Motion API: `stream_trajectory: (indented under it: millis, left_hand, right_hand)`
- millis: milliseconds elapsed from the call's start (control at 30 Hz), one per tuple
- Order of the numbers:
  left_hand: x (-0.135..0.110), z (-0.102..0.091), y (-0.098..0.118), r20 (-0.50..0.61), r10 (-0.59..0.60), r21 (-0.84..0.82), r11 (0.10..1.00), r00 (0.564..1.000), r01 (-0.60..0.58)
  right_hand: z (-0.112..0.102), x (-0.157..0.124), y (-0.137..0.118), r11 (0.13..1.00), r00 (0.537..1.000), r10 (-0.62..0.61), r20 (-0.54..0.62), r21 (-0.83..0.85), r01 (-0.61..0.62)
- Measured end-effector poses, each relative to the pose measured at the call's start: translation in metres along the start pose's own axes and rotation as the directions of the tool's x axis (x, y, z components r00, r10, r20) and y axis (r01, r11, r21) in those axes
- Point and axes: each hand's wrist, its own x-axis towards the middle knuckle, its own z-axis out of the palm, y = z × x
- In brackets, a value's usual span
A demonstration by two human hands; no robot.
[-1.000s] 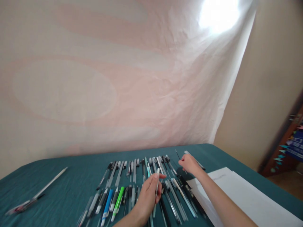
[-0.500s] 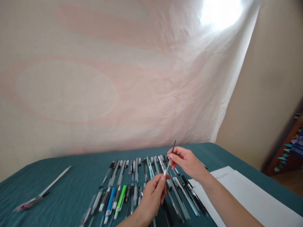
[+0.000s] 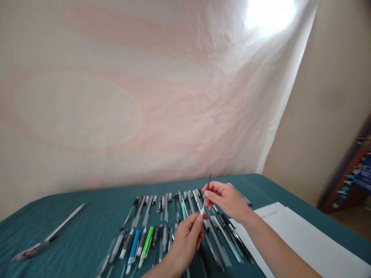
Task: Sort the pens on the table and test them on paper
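Note:
My left hand point(image 3: 188, 233) is closed, thumb against fingers, on a pen barrel whose white end point(image 3: 202, 211) pokes out at the fingertips; most of the barrel is hidden in the hand. Just above and to the right, my right hand point(image 3: 219, 197) pinches a thin pen refill point(image 3: 210, 178). Its dark upper length and fine tip point up, while the lower end reaches down to the white end in my left hand. Whether it has entered the barrel I cannot tell. Beneath both hands lie rows of pens, among them a green pen point(image 3: 146, 247) and a blue pen point(image 3: 133, 251).
Dark green cloth point(image 3: 95, 216) covers the table. White paper sheets point(image 3: 307, 239) lie at the right, with faint writing on one. A long pale stick-like thing point(image 3: 65, 221) lies at the left. A light cloth point(image 3: 174, 116) hangs behind the table.
My right hand has shifted slightly left and closer to my left hand, so less of the refill shows between them. The refill stands more upright. My left hand has hardly moved.

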Motion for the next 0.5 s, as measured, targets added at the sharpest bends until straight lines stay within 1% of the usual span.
stream_trajectory:
  millis: [33,100,167,200,233,267,300,433,500]
  left_hand:
    - [0.000,0.000,0.000,-0.002,0.006,-0.001,1.000,1.000,-0.006]
    - [0.000,-0.001,0.000,-0.011,0.009,-0.007,1.000,1.000,-0.009]
    - [0.000,-0.001,0.000,-0.027,0.001,-0.019,1.000,1.000,-0.002]
    - [0.000,-0.001,0.000,-0.034,-0.005,-0.026,1.000,0.999,0.004]
    - [0.000,-0.001,0.000,-0.039,-0.011,-0.034,0.999,0.999,0.010]
    - [0.000,-0.001,0.000,-0.042,-0.017,-0.042,0.999,0.999,0.016]
    - [0.000,0.000,0.000,-0.044,-0.021,-0.049,0.999,0.999,0.019]
    - [0.000,0.000,-0.001,-0.053,-0.027,-0.069,0.997,0.998,0.023]
    - [0.000,0.000,-0.003,-0.059,-0.030,-0.076,0.997,0.998,0.026]
  right_hand:
    - [0.000,-0.001,0.000,1.000,1.000,0.010,0.026,-0.007,-0.010]
    - [-0.003,-0.001,0.001,0.998,0.993,0.041,0.114,-0.052,-0.035]
    - [-0.010,0.001,0.004,0.988,0.978,0.070,0.197,-0.147,-0.042]
    - [-0.015,0.003,0.008,0.974,0.975,0.078,0.208,-0.223,-0.030]
    - [-0.021,0.006,0.014,0.952,0.981,0.070,0.182,-0.305,-0.012]
    - [-0.028,0.009,0.021,0.912,0.989,0.059,0.137,-0.409,0.002]
    - [-0.035,0.013,0.030,0.842,0.997,0.031,0.064,-0.540,0.008]
    - [-0.057,0.028,0.075,0.712,0.995,-0.035,-0.088,-0.701,-0.037]
    - [-0.061,0.031,0.096,0.650,0.994,-0.057,-0.097,-0.759,-0.037]
